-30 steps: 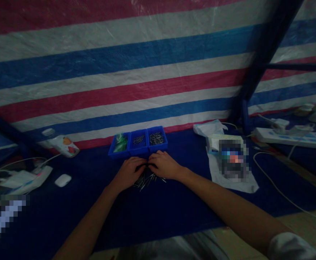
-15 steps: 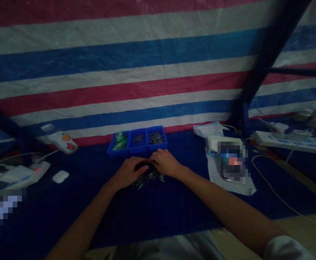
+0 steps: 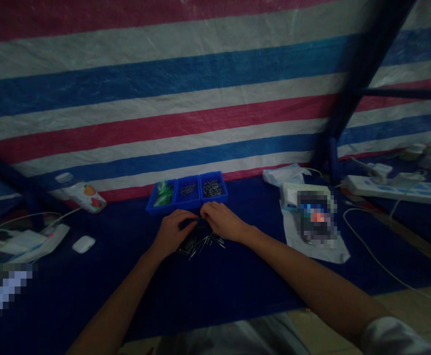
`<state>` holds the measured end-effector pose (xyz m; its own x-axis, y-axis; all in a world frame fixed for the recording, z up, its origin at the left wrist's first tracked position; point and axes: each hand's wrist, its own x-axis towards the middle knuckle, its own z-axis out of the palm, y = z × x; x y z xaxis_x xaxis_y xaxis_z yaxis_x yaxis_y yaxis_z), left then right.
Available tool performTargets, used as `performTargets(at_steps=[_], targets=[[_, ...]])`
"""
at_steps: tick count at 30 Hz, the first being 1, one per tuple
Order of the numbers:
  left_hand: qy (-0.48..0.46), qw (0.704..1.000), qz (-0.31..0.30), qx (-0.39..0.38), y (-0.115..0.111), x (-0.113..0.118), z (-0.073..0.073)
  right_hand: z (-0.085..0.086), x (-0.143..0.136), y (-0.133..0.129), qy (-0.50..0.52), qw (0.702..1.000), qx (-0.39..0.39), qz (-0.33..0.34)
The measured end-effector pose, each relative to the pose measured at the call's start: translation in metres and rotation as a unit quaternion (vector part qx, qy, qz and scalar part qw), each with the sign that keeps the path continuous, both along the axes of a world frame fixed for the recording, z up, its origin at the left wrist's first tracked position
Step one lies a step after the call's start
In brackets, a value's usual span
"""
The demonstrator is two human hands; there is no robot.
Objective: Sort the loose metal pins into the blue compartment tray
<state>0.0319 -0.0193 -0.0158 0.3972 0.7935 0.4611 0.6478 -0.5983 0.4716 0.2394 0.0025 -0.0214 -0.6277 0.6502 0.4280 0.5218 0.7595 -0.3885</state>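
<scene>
A loose pile of thin metal pieces, which look like nails or screws (image 3: 200, 243), lies on the dark blue table top (image 3: 208, 291). At the pile's far left side is my left hand (image 3: 173, 229), its thumb and fingers curved towards each other in a pinch. My right hand (image 3: 222, 221) bends its fingers down at the far right side of the pile, close to the left fingertips. What either hand pinches is too dark and small to make out. Just beyond the hands stand three joined blue bins (image 3: 188, 203); the left one contains green plastic bags (image 3: 163, 192), the others similar metal pieces (image 3: 212, 188).
Left of the bins are a bottle (image 3: 89, 197), a small white case (image 3: 83, 244) and a power strip (image 3: 54, 241) with cables. To the right lie a white plastic sheet (image 3: 326, 251), a tissue pack (image 3: 289, 196) and another power strip (image 3: 396, 191). A striped tarp (image 3: 185, 108) hangs behind.
My left hand has shifted slightly left, and a small gap has opened between the two hands' fingertips. The pile and bins look the same.
</scene>
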Motion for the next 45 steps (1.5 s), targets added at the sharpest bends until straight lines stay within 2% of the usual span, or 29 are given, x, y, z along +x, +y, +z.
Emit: performTargets(at_steps=[9, 14, 20, 30, 35, 39, 45], targets=[[-0.032, 0.999, 0.001, -0.018, -0.002, 0.004, 0.002, 0.0, -0.004, -0.001, 0.104, 0.99, -0.093, 0.029], [-0.092, 0.994, 0.043, -0.03, -0.002, 0.003, 0.002, -0.002, -0.008, 0.001, 0.199, 0.967, -0.155, 0.035], [-0.151, 0.983, 0.07, -0.075, -0.003, 0.003, 0.002, 0.003, -0.008, -0.001, 0.21, 0.965, -0.156, 0.025], [-0.239, 0.96, 0.065, -0.134, -0.002, 0.004, 0.002, 0.001, -0.011, 0.0, 0.27, 0.943, -0.188, 0.04], [-0.243, 0.957, 0.07, -0.139, -0.004, 0.0, 0.012, 0.003, -0.012, 0.003, 0.312, 0.912, -0.266, -0.011], [-0.256, 0.956, 0.105, -0.098, -0.002, -0.009, 0.023, 0.004, -0.01, 0.009, 0.322, 0.885, -0.328, -0.071], [-0.269, 0.948, 0.163, -0.047, 0.003, -0.016, 0.025, 0.006, -0.007, 0.015, 0.313, 0.852, -0.41, -0.093]])
